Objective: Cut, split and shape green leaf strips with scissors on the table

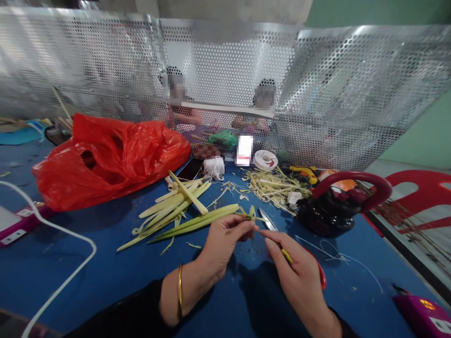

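My left hand [225, 237] pinches a small green piece of leaf strips [252, 213] above the blue table. Close to its fingertips, my right hand [296, 267] is closed, with a short yellow-green piece [286, 256] showing between thumb and palm; its kind cannot be made out. Scissors with a pointed metal blade [268, 219] and a red handle [322, 276] lie partly hidden behind my right hand. Beside my left hand, long pale green leaf stalks [176, 206] are piled, and a greener pair [200, 222] lies nearest the fingers.
A red plastic bag [116, 159] fills the left. Thin plant shreds [275, 185] lie beyond my hands, near a white spool [266, 160] and a dark kettle-like pot [327, 213]. A bright phone [244, 149] leans on the perforated metal screen [225, 65]; two people show there. A white cable [70, 230] crosses left.
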### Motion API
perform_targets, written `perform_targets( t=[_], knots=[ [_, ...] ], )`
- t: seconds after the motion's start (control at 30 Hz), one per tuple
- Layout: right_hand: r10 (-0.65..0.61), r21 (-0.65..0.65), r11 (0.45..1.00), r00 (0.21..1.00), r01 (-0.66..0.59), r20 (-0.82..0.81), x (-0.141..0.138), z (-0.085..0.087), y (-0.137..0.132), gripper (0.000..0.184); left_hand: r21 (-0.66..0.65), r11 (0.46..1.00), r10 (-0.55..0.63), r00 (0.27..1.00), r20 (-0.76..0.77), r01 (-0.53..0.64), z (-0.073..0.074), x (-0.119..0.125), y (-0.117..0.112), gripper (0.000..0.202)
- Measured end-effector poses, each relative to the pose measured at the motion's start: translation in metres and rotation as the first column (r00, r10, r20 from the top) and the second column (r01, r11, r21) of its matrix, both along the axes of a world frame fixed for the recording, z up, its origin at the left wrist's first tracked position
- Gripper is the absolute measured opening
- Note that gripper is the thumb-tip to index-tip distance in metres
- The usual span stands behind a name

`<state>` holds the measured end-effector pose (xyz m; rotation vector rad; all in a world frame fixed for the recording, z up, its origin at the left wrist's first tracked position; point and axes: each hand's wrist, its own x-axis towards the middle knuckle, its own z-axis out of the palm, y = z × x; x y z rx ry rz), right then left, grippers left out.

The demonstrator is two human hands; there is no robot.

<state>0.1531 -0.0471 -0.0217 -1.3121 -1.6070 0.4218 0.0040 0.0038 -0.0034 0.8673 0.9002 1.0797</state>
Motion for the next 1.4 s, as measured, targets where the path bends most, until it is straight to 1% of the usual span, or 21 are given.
perform_targets(
  t=[0.07,0.1,0.13,0.17,0.23,0.3,0.47,0.53,0.67,0.77,0.9,1.03,1.1,1.17,1.27,1.4],
  knots=[
    [0.017,0.151,0.988,0.990,-0.039,0.143,0.002,0.000,-0.005,0.024,-0.044,0.999,0.006,1.000,0.008,-0.005,0.001,0.000,0.001,0.020],
    [0.028,0.196,0.978,0.978,-0.070,0.207,0.003,0.000,-0.006,0.029,-0.057,0.998,0.000,1.000,0.018,0.001,0.002,0.000,0.000,0.021],
    [0.044,0.209,0.973,0.964,-0.102,0.264,0.003,0.000,-0.007,0.035,-0.065,0.998,-0.006,1.000,0.029,0.008,0.002,0.001,0.000,0.022],
    [0.061,0.192,0.973,0.949,-0.125,0.310,0.003,-0.001,-0.008,0.041,-0.069,0.997,-0.014,0.999,0.037,0.017,0.003,0.001,-0.001,0.023],
    [0.080,0.120,0.984,0.932,-0.130,0.354,0.003,-0.003,-0.007,0.046,-0.077,0.997,-0.022,0.999,0.043,0.025,0.004,0.002,-0.002,0.026],
    [0.086,0.072,0.990,0.929,-0.120,0.359,0.002,-0.004,-0.006,0.047,-0.091,0.996,-0.009,0.999,0.040,0.013,0.005,0.002,-0.003,0.027],
    [0.096,0.045,0.992,0.925,-0.121,0.368,0.003,-0.004,-0.007,0.051,-0.132,0.991,0.037,0.998,0.055,-0.029,0.006,0.003,-0.002,0.024],
    [0.103,0.031,0.992,0.927,-0.122,0.361,0.003,-0.006,-0.008,0.052,-0.144,0.989,0.036,0.997,0.069,-0.025,0.005,0.003,-0.003,0.025],
    [0.107,0.043,0.991,0.940,-0.127,0.323,0.000,-0.010,-0.008,0.053,-0.156,0.988,0.026,0.997,0.075,-0.015,0.003,0.003,-0.004,0.029],
    [0.138,0.011,0.989,0.934,-0.150,0.329,-0.002,-0.011,-0.008,0.051,-0.152,0.988,0.035,0.997,0.074,-0.023,0.002,0.004,-0.002,0.028],
    [0.121,0.049,0.989,0.945,-0.143,0.303,-0.002,-0.012,-0.008,0.055,-0.163,0.986,0.045,0.995,0.087,-0.030,0.003,0.004,-0.001,0.031],
    [0.115,0.026,0.991,0.942,-0.129,0.315,-0.003,-0.011,-0.007,0.055,-0.147,0.989,0.036,0.996,0.079,-0.024,0.003,0.003,-0.003,0.026],
    [0.100,0.056,0.991,0.943,-0.124,0.317,-0.003,-0.011,-0.007,0.057,-0.135,0.991,0.034,0.997,0.073,-0.024,0.003,0.003,-0.003,0.024],
    [0.120,0.059,0.987,0.935,-0.147,0.334,-0.002,-0.010,-0.006,0.059,-0.122,0.992,0.030,0.996,0.079,-0.021,0.002,0.003,-0.003,0.022],
    [0.175,0.008,0.982,0.918,-0.190,0.357,-0.001,-0.012,-0.006,0.057,-0.128,0.991,0.042,0.995,0.090,-0.030,0.000,0.003,-0.002,0.024],
    [0.121,0.055,0.987,0.930,-0.149,0.346,-0.002,-0.014,-0.007,0.057,-0.108,0.994,0.034,0.996,0.083,-0.025,0.000,0.003,-0.002,0.022]
  ],
)
